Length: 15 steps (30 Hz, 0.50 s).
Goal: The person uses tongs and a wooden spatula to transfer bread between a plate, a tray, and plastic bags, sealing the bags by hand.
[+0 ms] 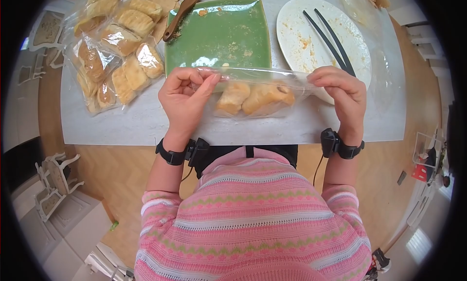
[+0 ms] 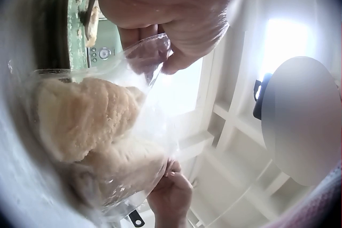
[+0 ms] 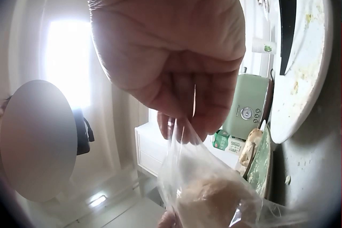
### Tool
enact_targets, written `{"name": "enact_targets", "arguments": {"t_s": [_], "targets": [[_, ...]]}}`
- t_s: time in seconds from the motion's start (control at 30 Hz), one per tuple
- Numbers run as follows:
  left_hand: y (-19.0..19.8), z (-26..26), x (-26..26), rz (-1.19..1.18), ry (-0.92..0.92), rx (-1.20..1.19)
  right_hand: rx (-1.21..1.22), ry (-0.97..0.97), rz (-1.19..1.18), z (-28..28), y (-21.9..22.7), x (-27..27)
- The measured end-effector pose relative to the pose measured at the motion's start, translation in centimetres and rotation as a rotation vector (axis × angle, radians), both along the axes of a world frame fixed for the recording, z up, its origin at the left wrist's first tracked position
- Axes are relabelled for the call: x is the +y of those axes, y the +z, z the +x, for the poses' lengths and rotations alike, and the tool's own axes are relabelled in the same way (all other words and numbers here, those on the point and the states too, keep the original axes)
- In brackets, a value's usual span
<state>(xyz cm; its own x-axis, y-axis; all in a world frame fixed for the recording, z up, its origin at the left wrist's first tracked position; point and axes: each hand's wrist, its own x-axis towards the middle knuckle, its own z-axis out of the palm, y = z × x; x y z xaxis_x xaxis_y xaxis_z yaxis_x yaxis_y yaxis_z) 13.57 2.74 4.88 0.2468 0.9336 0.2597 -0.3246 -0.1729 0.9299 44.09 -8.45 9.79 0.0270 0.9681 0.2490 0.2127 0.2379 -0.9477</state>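
Note:
A clear plastic bag (image 1: 253, 76) with bread pieces (image 1: 266, 97) inside is stretched between two hands at the table's near edge. The left hand (image 1: 185, 93) pinches the bag's left upper corner between thumb and fingers. At the opposite corner, the right hand (image 1: 343, 91) pinches the plastic, which gathers into folds under its fingertips in the right wrist view. Through the film in the left wrist view, the bread (image 2: 88, 118) shows pale and rough, low in the bag.
Several bagged breads (image 1: 121, 42) are heaped at the left. A green square plate (image 1: 219, 42) with crumbs carries a wooden utensil (image 1: 185, 13) on its left edge. Black tongs (image 1: 331, 42) lie on a white plate (image 1: 296, 23) at right. A green appliance (image 3: 248, 102) stands farther off.

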Motion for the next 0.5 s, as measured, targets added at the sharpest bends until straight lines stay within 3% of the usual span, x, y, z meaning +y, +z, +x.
{"name": "enact_targets", "arguments": {"t_s": [0.17,0.23,0.33,0.4,0.43,0.5], "targets": [[-0.3,0.0,-0.4,0.114,-0.018,-0.008,-0.086,-0.157,0.056,-1.8,3.2,0.3],[0.0,0.0,-0.7,0.144,-0.023,0.002,-0.589,-0.273,0.186,-4.9,5.1,1.2],[0.5,0.0,-1.2,0.335,-0.011,0.136,-0.792,-0.189,0.359,-8.7,5.9,2.6],[0.8,-0.1,-1.2,0.441,-0.072,0.175,-0.821,-0.011,0.275,-10.4,5.8,3.2],[1.4,-0.2,-1.3,0.452,-0.079,0.183,-0.811,0.014,0.313,-10.6,5.8,3.4],[2.1,-0.7,-1.1,0.482,-0.039,0.212,-0.865,0.019,0.168,-9.9,5.5,3.5]]}}
